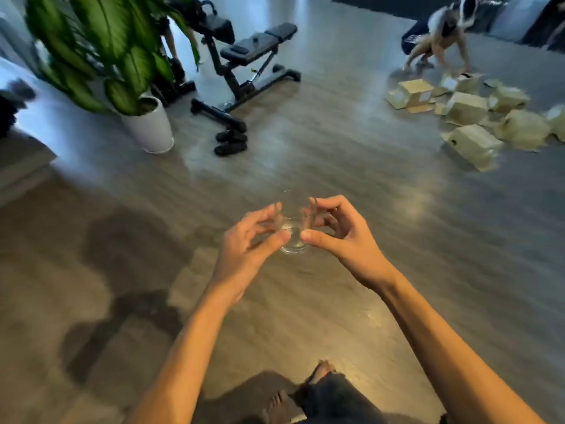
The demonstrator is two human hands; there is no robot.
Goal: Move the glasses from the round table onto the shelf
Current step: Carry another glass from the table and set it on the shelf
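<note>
A clear drinking glass [294, 231] is held in mid-air over the wooden floor, in the middle of the head view. My left hand [250, 240] grips it from the left with thumb and fingertips. My right hand [336, 231] grips it from the right the same way. The glass looks upright and its rim is hard to make out because it is transparent and blurred. Neither the round table nor the shelf is in view.
A big potted plant in a white pot [149, 127] stands at the left. A black weight bench [244, 65] is behind it, shoes [230, 142] by its foot. Several cardboard boxes [470, 117] lie at the right, a person [440, 38] crouching over them.
</note>
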